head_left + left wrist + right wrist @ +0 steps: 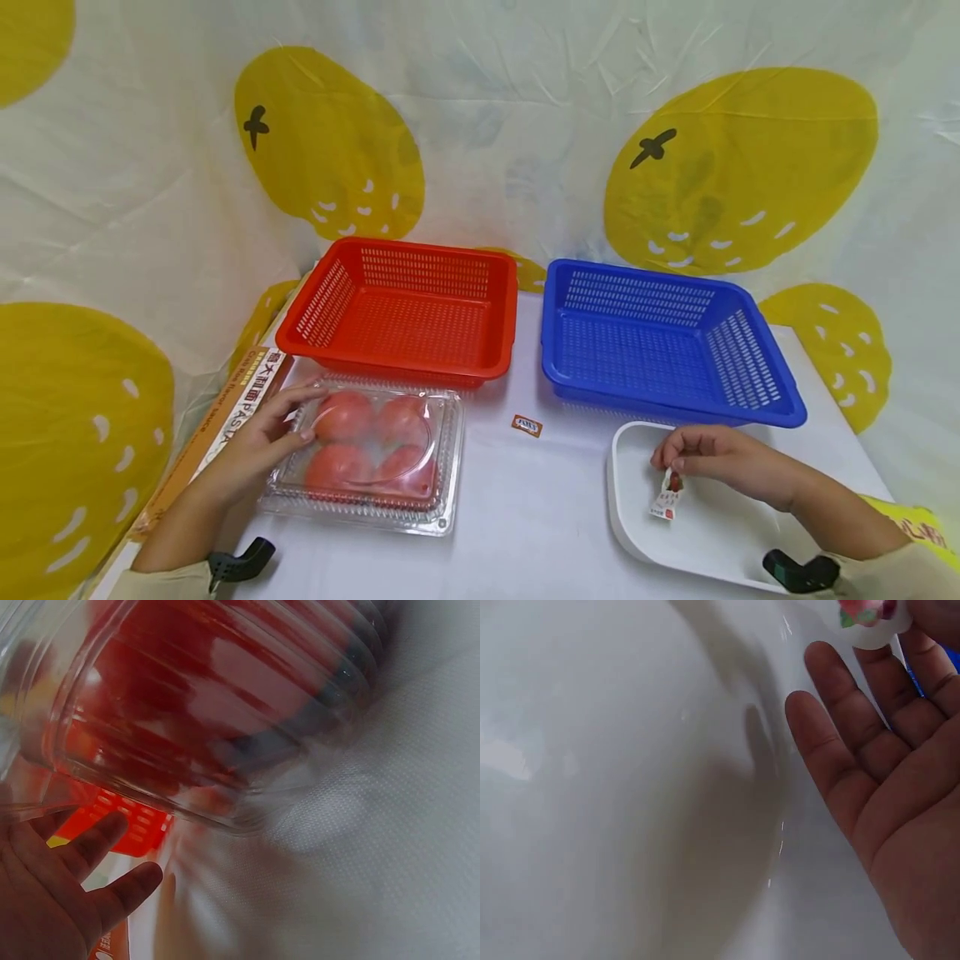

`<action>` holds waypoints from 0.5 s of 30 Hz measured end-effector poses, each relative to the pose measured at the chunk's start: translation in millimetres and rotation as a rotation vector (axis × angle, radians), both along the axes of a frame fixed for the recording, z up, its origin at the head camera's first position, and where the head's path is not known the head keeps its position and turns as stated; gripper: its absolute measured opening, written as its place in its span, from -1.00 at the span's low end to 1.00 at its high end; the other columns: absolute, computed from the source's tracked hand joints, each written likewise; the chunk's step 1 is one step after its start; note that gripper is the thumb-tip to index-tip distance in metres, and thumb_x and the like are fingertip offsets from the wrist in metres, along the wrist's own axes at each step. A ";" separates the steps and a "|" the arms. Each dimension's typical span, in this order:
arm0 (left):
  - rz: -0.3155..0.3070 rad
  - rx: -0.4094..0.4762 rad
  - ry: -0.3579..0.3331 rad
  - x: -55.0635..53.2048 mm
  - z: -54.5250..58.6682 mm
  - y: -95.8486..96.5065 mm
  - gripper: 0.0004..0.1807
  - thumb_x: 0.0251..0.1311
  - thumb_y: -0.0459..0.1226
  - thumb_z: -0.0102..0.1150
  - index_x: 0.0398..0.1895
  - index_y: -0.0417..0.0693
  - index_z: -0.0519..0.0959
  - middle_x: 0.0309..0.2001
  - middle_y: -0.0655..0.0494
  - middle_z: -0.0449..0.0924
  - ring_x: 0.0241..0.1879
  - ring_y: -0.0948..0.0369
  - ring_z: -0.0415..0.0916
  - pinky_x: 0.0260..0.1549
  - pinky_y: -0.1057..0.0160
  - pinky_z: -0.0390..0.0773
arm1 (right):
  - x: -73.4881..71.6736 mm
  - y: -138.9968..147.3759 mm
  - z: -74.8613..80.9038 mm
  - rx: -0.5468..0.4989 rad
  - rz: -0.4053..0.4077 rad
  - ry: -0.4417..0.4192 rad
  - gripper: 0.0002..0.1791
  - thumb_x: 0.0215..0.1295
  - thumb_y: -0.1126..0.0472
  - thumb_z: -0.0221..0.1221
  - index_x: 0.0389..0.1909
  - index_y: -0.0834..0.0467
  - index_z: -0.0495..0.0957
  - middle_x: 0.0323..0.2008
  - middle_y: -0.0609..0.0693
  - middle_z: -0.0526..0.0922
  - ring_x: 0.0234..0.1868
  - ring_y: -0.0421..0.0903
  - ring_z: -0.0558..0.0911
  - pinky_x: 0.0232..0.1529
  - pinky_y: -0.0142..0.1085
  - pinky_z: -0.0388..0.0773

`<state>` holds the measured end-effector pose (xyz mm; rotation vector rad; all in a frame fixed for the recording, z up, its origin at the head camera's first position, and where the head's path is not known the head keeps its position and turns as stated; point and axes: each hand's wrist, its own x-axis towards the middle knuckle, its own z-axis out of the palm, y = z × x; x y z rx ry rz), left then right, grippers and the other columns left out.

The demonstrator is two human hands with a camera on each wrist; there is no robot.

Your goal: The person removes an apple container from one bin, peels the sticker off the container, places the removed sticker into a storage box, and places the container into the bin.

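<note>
In the head view, a clear plastic clamshell box [448, 467] with several red round fruits [345, 417], tomatoes by their look, lies on the white table. My left hand [251, 442] is at its left edge, thumb and fingers spread, fingertips by the lid. The left wrist view shows that hand [60, 892] beside the box wall [225, 802], not curled round it. Over a white tray [626, 508], my right hand [723, 458] pinches a small white tag [667, 498] with a red picture between thumb and forefinger. The tag [870, 619] is partly cut off in the right wrist view.
A red basket [397, 367] stands behind the clamshell box, a blue basket [660, 400] behind the tray. Between them lies a small orange-and-white card [527, 426]. A pasta box [232, 404] lines the left edge; a yellow packet [918, 525] lies at the right.
</note>
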<state>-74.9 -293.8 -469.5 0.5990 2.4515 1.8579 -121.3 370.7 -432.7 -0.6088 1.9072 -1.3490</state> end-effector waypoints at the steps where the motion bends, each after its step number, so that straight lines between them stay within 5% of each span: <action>1: -0.002 0.002 -0.007 0.3 -0.1 0.2 -0.39 0.45 -0.54 0.12 0.54 -0.21 0.34 0.51 0.22 0.31 0.37 0.31 0.36 0.12 0.36 0.59 | -0.5 0.1 -1.0 0.006 0.007 -0.001 -0.75 0.67 0.35 0.00 0.11 0.38 0.57 0.15 0.34 0.68 0.08 -0.07 0.66 0.16 -0.42 0.55; 15: 0.018 -0.062 0.031 -0.6 3.1 -0.9 -0.39 0.43 -0.53 0.15 0.53 -0.18 0.38 0.51 0.22 0.34 0.44 0.39 0.27 0.20 0.45 0.47 | -6.2 -8.3 -15.0 0.043 0.070 -0.026 -0.77 0.63 0.34 0.06 0.10 0.34 0.61 -0.01 0.29 0.72 -0.02 -0.02 0.68 0.03 -0.36 0.59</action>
